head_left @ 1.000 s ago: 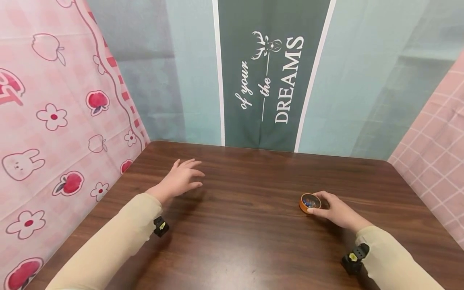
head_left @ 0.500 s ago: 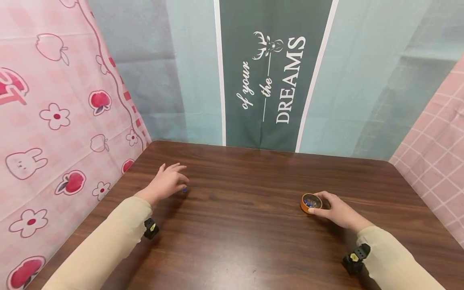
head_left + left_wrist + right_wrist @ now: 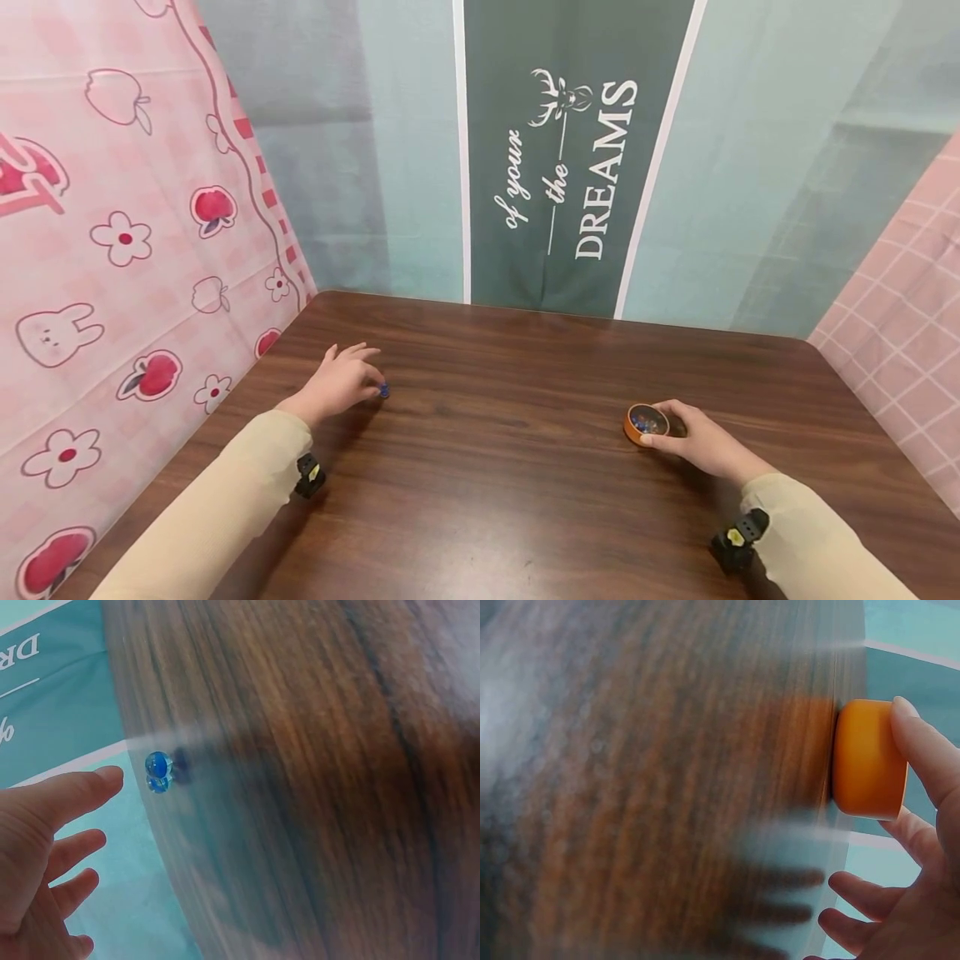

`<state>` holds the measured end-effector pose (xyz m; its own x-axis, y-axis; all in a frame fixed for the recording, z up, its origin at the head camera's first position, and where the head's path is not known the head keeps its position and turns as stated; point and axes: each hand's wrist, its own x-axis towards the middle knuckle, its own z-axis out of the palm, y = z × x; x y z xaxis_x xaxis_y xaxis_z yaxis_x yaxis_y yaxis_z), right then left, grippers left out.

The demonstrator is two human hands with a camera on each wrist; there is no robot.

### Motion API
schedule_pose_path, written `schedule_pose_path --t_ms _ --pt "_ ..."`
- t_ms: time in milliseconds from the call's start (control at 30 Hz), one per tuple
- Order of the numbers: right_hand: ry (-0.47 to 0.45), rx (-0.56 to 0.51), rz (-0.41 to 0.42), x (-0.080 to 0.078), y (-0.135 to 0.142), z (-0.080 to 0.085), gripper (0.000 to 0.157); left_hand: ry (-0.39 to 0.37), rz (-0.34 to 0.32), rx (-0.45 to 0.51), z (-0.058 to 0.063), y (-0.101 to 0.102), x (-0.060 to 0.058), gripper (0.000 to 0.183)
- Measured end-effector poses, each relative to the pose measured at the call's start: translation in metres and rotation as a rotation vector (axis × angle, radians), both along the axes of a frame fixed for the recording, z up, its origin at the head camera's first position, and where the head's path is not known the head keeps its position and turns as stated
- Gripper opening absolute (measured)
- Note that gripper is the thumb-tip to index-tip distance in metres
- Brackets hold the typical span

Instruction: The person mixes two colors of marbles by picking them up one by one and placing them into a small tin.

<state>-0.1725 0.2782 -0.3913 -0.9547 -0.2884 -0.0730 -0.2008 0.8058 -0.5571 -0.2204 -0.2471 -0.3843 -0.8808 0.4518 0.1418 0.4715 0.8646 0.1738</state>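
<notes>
My left hand (image 3: 341,383) is held low over the left part of the table, thumb and index finger closest to two small blue glass marbles (image 3: 158,771). In the left wrist view the marbles sit side by side on the wood, a small gap from the straight thumb; the index finger is hidden there. At the right, my right hand (image 3: 701,437) grips a shallow round orange container (image 3: 647,424) between thumb and fingers. It stands upright on the table, and several small blue and brownish pieces show inside. The other right fingers are spread in the right wrist view.
A dark brown wooden table (image 3: 480,467) lies under both hands. Behind it hangs a blue-green cloth (image 3: 420,167) with white lettering. Pink patterned cloth (image 3: 150,250) borders the left side, and a pink checked cloth (image 3: 907,317) the right.
My left hand has moved left and slightly down, and the blue marbles have come into sight beside its fingertips. The right hand keeps its hold on the orange container in about the same place.
</notes>
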Motion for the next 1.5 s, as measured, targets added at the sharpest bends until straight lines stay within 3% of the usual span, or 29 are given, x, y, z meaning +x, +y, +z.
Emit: schedule_pose_path --t_ms 1033,1500 --pt "0.005 0.017 -0.013 0.0 0.003 -0.003 0.06 0.02 -0.015 -0.021 -0.013 0.004 -0.002 0.006" --pt "0.016 0.009 -0.012 0.001 0.002 -0.004 0.059 0.004 -0.018 -0.003 -0.011 0.006 0.001 0.006"
